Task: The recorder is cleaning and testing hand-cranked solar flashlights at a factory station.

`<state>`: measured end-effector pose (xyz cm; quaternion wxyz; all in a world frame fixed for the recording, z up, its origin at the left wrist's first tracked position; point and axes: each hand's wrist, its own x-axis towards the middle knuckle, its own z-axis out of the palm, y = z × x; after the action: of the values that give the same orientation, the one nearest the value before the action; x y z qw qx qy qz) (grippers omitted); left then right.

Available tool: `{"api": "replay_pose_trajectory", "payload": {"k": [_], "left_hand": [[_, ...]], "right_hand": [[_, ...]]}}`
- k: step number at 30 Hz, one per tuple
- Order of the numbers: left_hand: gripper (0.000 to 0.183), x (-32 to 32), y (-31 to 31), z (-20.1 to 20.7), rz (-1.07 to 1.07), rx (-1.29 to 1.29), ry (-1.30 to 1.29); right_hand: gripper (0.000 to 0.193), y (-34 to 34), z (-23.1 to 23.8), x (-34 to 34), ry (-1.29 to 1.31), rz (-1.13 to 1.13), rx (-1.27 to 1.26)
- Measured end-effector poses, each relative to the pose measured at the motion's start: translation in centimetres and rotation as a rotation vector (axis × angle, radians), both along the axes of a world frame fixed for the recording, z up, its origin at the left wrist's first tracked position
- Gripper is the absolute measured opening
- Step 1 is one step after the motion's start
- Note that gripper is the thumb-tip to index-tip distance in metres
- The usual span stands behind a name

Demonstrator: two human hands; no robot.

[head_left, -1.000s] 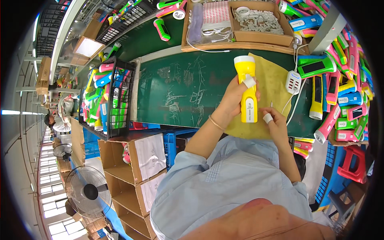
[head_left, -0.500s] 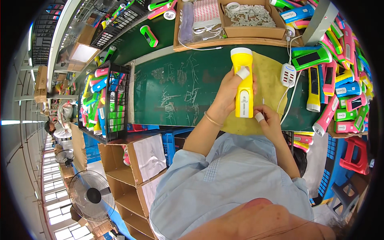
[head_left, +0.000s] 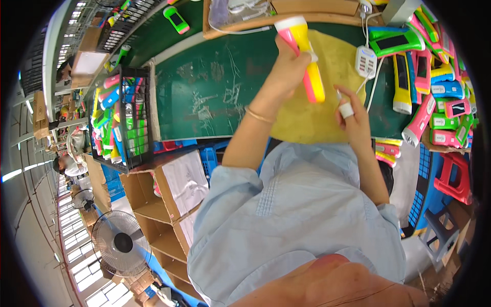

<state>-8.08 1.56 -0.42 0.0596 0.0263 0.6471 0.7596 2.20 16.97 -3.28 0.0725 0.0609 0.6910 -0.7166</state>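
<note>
Gripping the yellow-and-pink flashlight [head_left: 306, 56] in your left hand [head_left: 286, 69], you are steadying it over the yellow mat [head_left: 317, 115] while your right hand [head_left: 350, 115] fingers are pinching a small white part [head_left: 346, 109]

Person wore a light blue short-sleeved shirt [head_left: 302, 215] with a stitched seam panel, filling lower centre of the frame. Thin gold bangle [head_left: 258, 114] on the left wrist, centre frame. White tape wrap [head_left: 347, 109] on a right-hand finger, centre right.

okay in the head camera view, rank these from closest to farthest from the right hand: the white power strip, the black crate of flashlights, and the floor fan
From the right hand:
1. White power strip, just above it on the green bench.
2. Black crate of flashlights, far left at the bench end.
3. Floor fan, lower left on the floor.
</note>
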Motion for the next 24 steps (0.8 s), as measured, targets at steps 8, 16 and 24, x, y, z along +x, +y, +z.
{"api": "replay_pose_trajectory", "payload": {"k": [8, 16, 24], "left_hand": [[0.081, -1.4, 0.8, -0.5, 0.351, -0.702, 0.279], [0.056, -2.7, -1.6, -2.3, -0.178, 0.417, -0.188], [0.037, 2.1, 0.0, -1.4, -0.206, 0.560, -0.298]], "right_hand": [[0.021, 2.3, -0.2, -1.4, 0.016, 0.073, -0.249], [0.015, 1.3, 0.5, -2.4, 0.052, -0.045, -0.115], [0.018, -0.5, 2.5, -3.3, 0.781, -0.014, 0.712]]}}
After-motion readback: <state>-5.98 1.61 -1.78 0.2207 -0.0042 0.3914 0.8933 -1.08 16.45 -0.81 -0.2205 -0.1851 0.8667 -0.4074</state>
